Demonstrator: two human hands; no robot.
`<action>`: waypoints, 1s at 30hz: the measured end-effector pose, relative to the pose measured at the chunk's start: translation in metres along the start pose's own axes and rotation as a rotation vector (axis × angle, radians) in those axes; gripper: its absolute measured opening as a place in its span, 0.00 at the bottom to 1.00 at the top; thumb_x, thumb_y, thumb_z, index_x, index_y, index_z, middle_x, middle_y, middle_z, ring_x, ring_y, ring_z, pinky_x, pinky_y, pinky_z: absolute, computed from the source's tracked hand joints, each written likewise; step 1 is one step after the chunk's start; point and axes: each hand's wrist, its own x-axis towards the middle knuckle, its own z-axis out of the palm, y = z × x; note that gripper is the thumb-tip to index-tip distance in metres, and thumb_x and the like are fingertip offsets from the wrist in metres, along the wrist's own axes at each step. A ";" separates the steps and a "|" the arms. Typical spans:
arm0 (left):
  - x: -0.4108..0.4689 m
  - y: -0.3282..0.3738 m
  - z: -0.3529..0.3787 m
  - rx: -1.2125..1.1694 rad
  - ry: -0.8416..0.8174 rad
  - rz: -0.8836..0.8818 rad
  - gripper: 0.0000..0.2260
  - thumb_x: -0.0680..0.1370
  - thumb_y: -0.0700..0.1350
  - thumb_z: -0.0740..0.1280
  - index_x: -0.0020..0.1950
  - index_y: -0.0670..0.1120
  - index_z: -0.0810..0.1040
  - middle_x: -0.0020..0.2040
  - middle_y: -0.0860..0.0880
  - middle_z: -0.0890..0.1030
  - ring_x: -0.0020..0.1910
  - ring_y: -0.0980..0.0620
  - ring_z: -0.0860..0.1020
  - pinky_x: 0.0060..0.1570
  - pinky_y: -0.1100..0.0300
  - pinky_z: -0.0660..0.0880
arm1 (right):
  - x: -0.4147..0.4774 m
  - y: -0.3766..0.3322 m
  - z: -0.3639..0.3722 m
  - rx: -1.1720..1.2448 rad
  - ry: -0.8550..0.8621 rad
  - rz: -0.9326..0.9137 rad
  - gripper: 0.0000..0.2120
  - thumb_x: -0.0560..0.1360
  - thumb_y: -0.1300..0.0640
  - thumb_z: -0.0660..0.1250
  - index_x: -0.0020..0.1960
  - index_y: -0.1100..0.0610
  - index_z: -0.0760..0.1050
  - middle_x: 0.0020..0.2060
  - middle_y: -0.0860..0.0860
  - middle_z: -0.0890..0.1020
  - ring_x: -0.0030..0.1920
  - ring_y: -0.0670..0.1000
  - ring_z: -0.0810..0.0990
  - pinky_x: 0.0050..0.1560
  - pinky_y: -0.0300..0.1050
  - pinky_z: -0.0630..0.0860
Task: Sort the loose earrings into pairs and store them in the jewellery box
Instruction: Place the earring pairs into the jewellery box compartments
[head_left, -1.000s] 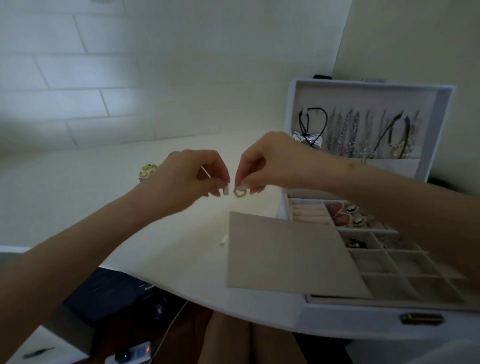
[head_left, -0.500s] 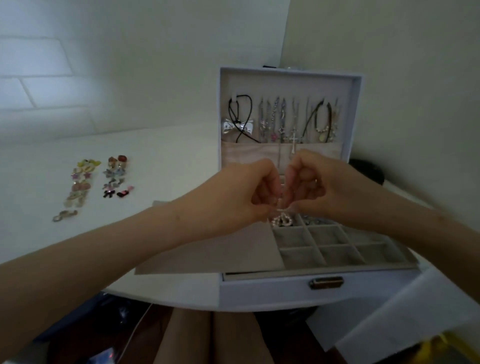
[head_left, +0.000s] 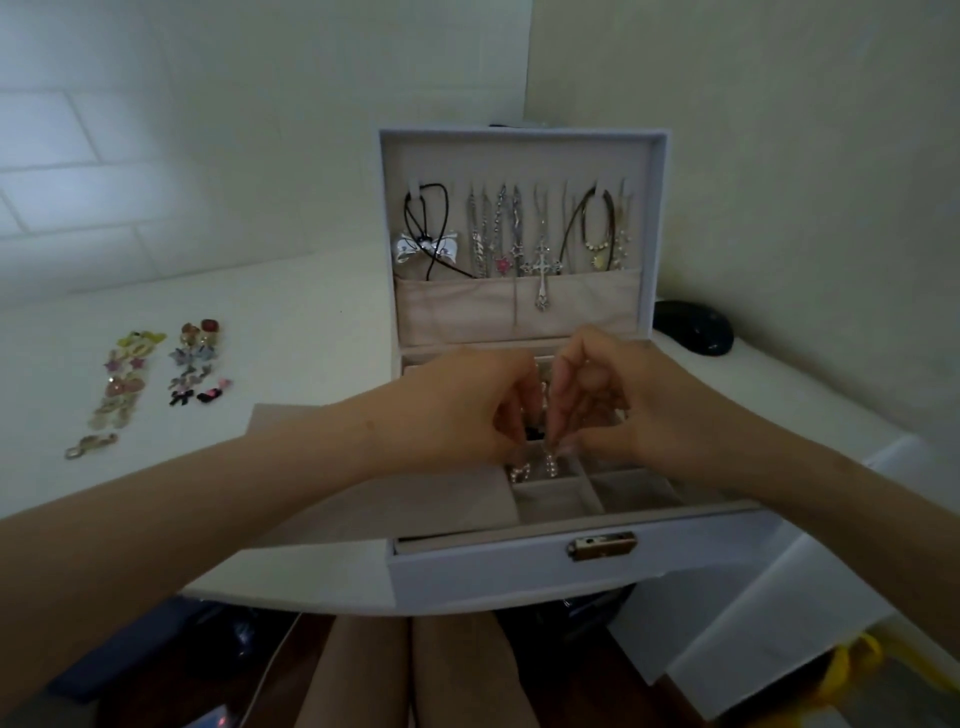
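Reaches forward with both bare forearms, converging. Curls the left hand (head_left: 462, 410) knuckles up, fingertips down, nearly touching the right's; cannot tell its grip. Pinches an earring (head_left: 550, 461) under the curled right hand (head_left: 628, 402).

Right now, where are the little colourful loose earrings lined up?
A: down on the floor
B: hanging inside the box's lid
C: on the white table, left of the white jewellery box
C: the two rows of little colourful loose earrings lie on the white table, left of the open white jewellery box.
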 end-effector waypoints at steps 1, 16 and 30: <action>0.000 0.000 0.002 0.036 0.011 0.006 0.11 0.70 0.45 0.72 0.47 0.51 0.71 0.43 0.55 0.80 0.33 0.64 0.71 0.35 0.70 0.68 | 0.000 0.001 0.000 0.007 0.001 0.000 0.18 0.67 0.70 0.73 0.45 0.53 0.69 0.38 0.52 0.83 0.39 0.47 0.82 0.41 0.40 0.77; 0.000 -0.002 0.003 0.136 0.095 0.058 0.11 0.70 0.49 0.71 0.44 0.55 0.68 0.36 0.60 0.72 0.33 0.66 0.70 0.36 0.69 0.68 | -0.003 0.004 0.004 -0.050 0.004 -0.072 0.16 0.67 0.71 0.71 0.46 0.55 0.71 0.39 0.49 0.83 0.42 0.45 0.82 0.47 0.45 0.79; -0.013 -0.008 -0.010 -0.025 0.190 0.036 0.06 0.73 0.43 0.68 0.46 0.52 0.74 0.38 0.58 0.78 0.35 0.63 0.73 0.39 0.68 0.70 | 0.003 0.002 -0.002 -0.152 0.046 -0.117 0.16 0.67 0.70 0.72 0.46 0.52 0.73 0.37 0.47 0.83 0.40 0.43 0.81 0.41 0.35 0.75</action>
